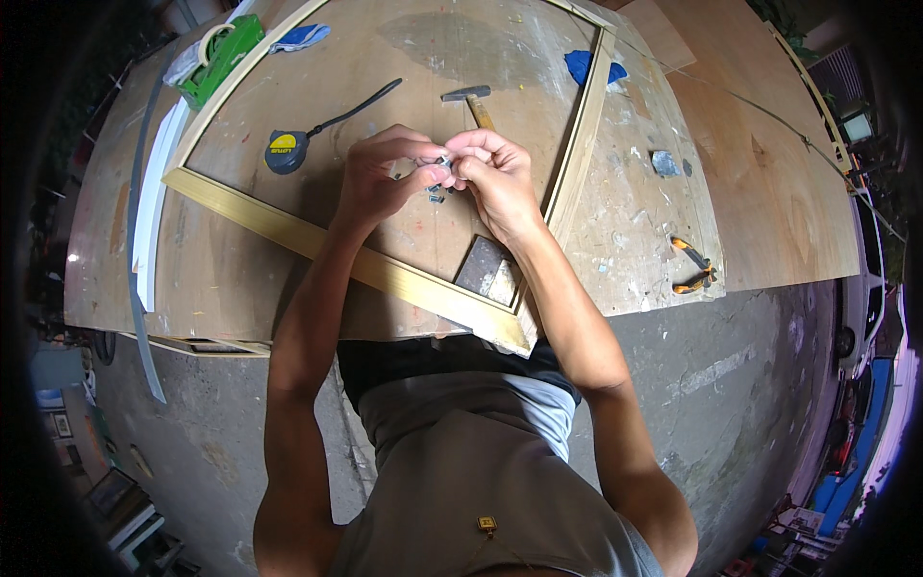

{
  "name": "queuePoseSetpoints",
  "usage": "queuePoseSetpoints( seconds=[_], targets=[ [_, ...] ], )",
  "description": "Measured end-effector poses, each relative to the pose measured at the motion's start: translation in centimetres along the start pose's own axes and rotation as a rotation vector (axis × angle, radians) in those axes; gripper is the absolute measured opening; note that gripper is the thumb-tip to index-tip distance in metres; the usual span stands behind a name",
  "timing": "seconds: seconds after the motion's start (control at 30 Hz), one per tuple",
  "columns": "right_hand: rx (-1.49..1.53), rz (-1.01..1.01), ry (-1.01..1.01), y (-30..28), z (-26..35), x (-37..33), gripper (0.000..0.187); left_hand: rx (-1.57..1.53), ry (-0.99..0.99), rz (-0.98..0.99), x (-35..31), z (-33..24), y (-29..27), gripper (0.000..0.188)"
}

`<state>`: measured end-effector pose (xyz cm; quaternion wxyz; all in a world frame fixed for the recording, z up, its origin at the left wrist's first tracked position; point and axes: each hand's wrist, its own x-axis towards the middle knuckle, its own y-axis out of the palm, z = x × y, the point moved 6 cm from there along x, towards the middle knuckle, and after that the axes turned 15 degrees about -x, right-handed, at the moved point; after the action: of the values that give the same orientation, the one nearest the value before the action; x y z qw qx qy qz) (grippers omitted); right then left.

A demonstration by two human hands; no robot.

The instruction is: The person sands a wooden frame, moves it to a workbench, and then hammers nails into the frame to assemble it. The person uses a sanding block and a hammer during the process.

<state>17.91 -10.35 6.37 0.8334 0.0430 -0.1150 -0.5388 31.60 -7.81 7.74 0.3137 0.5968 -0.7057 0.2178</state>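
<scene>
My left hand and my right hand meet over the workbench, fingertips pinched together. Between them is a small shiny metal piece, too small to name. Several small dark metal bits lie on the bench just below the fingers. A light wooden frame surrounds this spot, its near corner at the bench edge by my waist. My left forearm crosses over the near rail. Just beyond my right hand rests a hammer with a wooden handle, partly hidden by the fingers.
A black and yellow tape measure with a strap lies left of my hands. Near my right forearm sits a dark square block. Orange-handled pliers lie at the right. Farther off are a green tool and a blue cloth.
</scene>
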Motion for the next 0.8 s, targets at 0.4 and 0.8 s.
queuePoseSetpoints(
  seconds=[0.4,0.8],
  targets=[
    [-0.142,-0.06,-0.048,-0.4,1.3,0.1,0.017,0.128,0.016,-0.03,0.2,-0.5,0.0,0.025],
    [-0.21,-0.011,-0.038,-0.4,1.5,-0.2,0.027,0.159,-0.006,-0.018,0.1,-0.6,0.2,0.024]
  ],
)
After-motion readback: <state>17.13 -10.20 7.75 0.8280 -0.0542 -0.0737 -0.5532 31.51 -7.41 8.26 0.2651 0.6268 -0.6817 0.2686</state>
